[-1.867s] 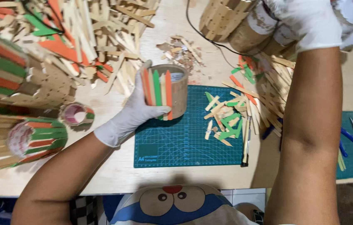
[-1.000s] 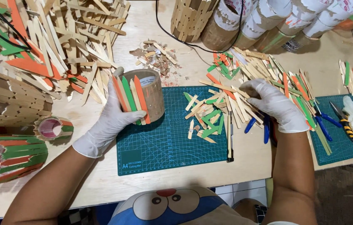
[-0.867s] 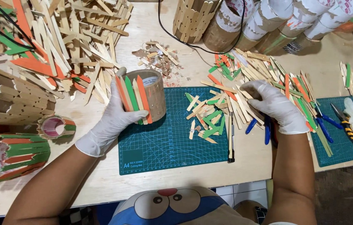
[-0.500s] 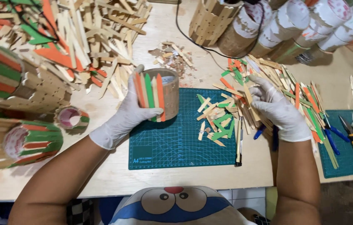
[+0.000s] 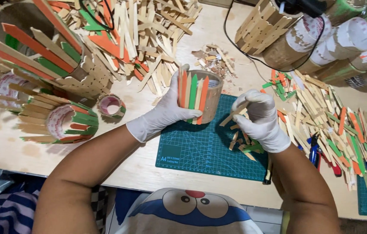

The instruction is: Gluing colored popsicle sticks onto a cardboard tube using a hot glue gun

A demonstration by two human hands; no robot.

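Left hand gripping stick-clad tube, right hand pinching stick; loose sticks crowding bench, mat beneath.

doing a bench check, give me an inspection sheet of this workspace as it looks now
surface: pale wooden table with a green cutting mat.
job's things: cardboard tube partly clad in orange, green and plain sticks; plain wooden stick.
clutter: stick piles, finished tubes, blue-handled pliers.
grippers: gloved left hand grips the tube; gloved right hand pinches the stick.
cables: black cable across the table top.
surroundings: more rolls at the far right.
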